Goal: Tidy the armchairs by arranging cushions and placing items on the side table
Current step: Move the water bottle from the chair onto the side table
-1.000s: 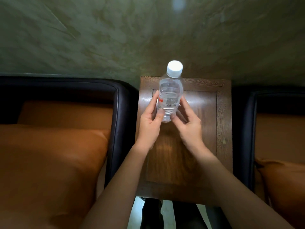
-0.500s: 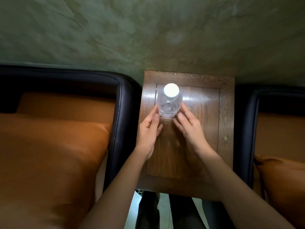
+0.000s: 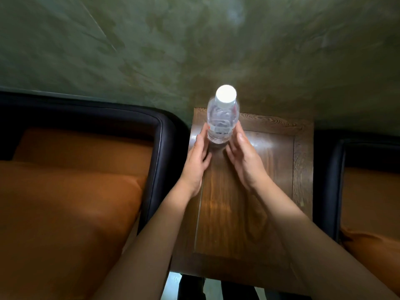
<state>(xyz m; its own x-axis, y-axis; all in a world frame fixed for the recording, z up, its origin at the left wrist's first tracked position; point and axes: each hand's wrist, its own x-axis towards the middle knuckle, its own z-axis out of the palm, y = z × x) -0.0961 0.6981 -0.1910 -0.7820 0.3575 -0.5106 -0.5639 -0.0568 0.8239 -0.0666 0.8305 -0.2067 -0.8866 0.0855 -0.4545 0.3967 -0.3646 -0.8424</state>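
bottle [image 3: 223, 121] upright between hands, on wooden table [image 3: 272, 169], far end | left hand [image 3: 195, 161], right hand [image 3: 244, 161]: released, fingers straight, seemingly touching its sides | black chair [image 3: 164, 148] with orange cushion [image 3: 65, 213] outside left hand | 2nd chair [image 3: 332, 169] outside right | green wall [image 3: 194, 40] beyond

**A sitting area, of the lounge or living-room kind**

Two seats are set side by side: the left armchair [image 3: 161, 135] and the right armchair [image 3: 330, 165], each framed in black padded leather and fitted with orange upholstery, with the left cushion [image 3: 65, 202] and the right cushion [image 3: 372, 252] laid on them. A dark wooden side table [image 3: 303, 169] with a panelled top is placed between them, and a plastic water bottle [image 3: 221, 120] is stood on it. Behind, a wall [image 3: 194, 40] finished in mottled green plaster is seen. Whether a home or a hotel lounge is shown cannot be told.
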